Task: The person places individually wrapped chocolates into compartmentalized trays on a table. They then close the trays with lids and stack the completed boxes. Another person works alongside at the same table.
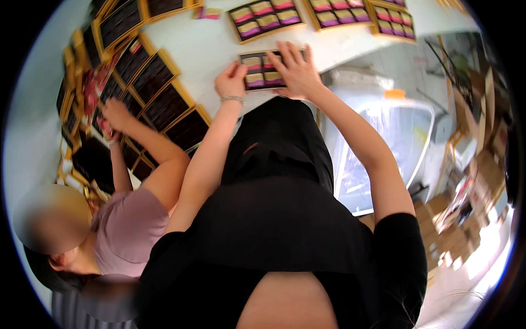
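In front of me lies a shallow box [265, 83] with a dark divided insert. Small packets [253, 80] banded in gold, pink and purple fill the compartments that show. My left hand [230, 82] is at the box's left edge, fingers curled together; what they pinch, if anything, is hidden. A bracelet circles that wrist. Spread across the right part of the box is my right hand [297, 74], fingers apart and palm down. It hides the packets beneath it.
Beyond my hands stand more filled boxes [266, 22] with gold rims. To the left are many dark trays [156, 77], where a person [131, 225] reaches in with a pink item. Loose packets [207, 13] lie at the back. A clear plastic-covered bin [383, 148] and cartons [487, 175] are right.
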The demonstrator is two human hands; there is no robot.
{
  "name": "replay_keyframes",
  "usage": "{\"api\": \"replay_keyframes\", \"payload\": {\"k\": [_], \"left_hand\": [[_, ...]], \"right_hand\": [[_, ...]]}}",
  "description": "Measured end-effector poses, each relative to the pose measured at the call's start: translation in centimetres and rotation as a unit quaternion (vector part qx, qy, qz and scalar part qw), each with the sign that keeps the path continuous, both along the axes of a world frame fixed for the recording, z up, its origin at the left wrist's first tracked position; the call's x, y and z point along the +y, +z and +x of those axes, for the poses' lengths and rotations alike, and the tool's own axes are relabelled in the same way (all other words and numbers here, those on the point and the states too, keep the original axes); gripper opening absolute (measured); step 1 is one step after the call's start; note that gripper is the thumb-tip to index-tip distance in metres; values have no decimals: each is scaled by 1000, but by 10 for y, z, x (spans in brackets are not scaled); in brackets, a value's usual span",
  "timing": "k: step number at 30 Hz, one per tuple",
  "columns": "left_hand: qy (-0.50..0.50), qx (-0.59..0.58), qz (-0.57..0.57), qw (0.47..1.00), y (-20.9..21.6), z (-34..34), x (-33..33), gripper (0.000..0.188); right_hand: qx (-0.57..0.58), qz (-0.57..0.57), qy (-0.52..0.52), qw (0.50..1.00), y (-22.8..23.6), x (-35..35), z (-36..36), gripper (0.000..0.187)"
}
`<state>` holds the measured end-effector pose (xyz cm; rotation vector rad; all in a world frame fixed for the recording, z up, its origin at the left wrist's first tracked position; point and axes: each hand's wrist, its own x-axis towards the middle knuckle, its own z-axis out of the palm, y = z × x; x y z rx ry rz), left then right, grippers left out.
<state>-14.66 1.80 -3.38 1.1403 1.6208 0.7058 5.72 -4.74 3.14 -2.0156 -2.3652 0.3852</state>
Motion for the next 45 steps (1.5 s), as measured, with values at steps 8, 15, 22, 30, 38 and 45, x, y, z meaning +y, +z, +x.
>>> {"api": "replay_keyframes", "payload": {"k": [8, 15, 22, 30, 38, 45], "left_hand": [[-216, 354, 256, 873, 30, 37, -23, 53], [-447, 360, 434, 695, 51, 51, -20, 48], [-482, 419, 361, 679, 33, 35, -38, 60], [-461, 491, 296, 677, 55, 3, -35, 64], [-288, 442, 239, 815, 76, 90, 42, 98], [-409, 439, 197, 776, 73, 95, 91, 100]], "right_hand": [[119, 116, -69, 984, -6, -38, 19, 99], [-112, 34, -768, 630, -84, -369, 148, 74], [46, -152, -800, 579, -154, -526, 149, 98], [-10, -40, -798, 602, -63, -492, 153, 49], [468, -148, -427, 759, 104, -316, 82, 33], [644, -388, -289, 592, 82, -264, 97, 73]]}}
